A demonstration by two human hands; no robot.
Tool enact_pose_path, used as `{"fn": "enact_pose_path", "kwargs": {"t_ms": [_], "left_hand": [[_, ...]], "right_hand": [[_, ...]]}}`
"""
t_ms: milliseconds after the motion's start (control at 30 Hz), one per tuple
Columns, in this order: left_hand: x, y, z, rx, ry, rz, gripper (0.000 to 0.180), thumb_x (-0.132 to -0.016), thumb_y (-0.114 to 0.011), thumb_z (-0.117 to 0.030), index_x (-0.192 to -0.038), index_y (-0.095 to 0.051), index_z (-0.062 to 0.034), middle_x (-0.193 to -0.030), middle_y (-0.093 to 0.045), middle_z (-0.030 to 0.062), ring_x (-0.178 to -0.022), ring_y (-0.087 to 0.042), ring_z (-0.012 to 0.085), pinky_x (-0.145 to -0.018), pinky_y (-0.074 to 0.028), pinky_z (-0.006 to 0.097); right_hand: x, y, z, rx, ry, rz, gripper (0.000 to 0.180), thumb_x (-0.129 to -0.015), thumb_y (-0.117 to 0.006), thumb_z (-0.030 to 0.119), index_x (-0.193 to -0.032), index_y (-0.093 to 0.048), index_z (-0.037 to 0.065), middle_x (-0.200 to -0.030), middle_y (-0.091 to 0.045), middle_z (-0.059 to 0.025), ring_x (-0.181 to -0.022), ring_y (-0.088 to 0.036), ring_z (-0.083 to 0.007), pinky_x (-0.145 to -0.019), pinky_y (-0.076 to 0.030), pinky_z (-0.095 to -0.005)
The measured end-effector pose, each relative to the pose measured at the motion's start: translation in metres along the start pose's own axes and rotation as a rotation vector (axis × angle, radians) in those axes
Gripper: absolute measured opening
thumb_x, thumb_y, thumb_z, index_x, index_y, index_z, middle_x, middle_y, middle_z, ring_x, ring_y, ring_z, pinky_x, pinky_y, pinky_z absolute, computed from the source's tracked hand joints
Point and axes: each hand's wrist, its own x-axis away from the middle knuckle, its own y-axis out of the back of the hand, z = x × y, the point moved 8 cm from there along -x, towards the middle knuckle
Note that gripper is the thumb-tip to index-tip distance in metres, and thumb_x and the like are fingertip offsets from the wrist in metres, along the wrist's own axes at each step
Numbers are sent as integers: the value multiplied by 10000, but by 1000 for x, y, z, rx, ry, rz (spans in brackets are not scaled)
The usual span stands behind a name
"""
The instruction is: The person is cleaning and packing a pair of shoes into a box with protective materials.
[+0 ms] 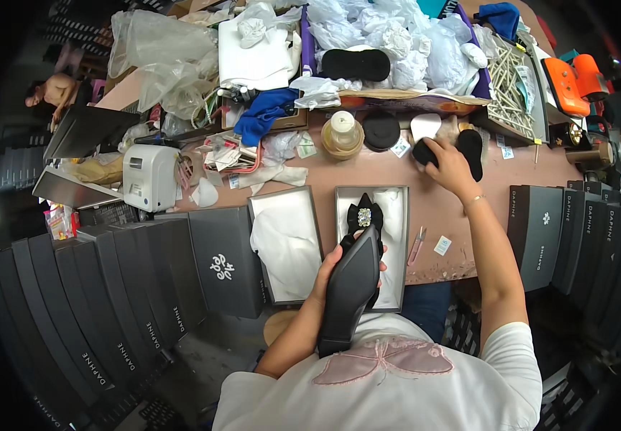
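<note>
We see plain black on the shoe (pixel 346 296) in our left hand (pixel 325 279); beyond that grip, a black bow (pixel 353 215) bears a pale, glittering jewel (pixel 365 217). Under our right hand (pixel 450 168), the pad (pixel 419 153) is black. Left of the left grip, we have white paper (pixel 281 248) in a grey box (pixel 316 223), then a charcoal box (pixel 224 228) with a white flower-like mark (pixel 220 267). Nearer us, our white shirt (pixel 461 402) shows a pink butterfly (pixel 357 365).

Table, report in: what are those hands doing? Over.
Left hand: holding black shoe, sole showing. Right hand: touching black pad. Pink cutter beside open box.
</note>
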Motion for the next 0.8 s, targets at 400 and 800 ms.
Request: {"fn": "enact_pose_path", "kwargs": {"t_ms": [400, 800], "left_hand": [[-1, 10, -16, -68, -64, -53, 600, -959, -404, -440, -1442, -299, -100, -1365, -413, 235, -1078, -569, 363, -828, -537, 506], [-15, 10, -5, -74, 32, -71, 651, -955, -372, -483, -1403, -346, -11, -1352, -435, 243, -1081, -565, 368, -833, -531, 513]], "right_hand": [[89, -24, 24, -201, -48, -71, 574, -813, -659, 202, -1323, -458, 34, -1340, -432, -218, -1164, -486, -392, -1006, -399, -448], [37, 56, -80, 78, -413, -430, 674, -754, -696, 194, -1348, -397, 85, -1126, -605, -160, -1052, -551, -342, -910, -374, -479]]}}
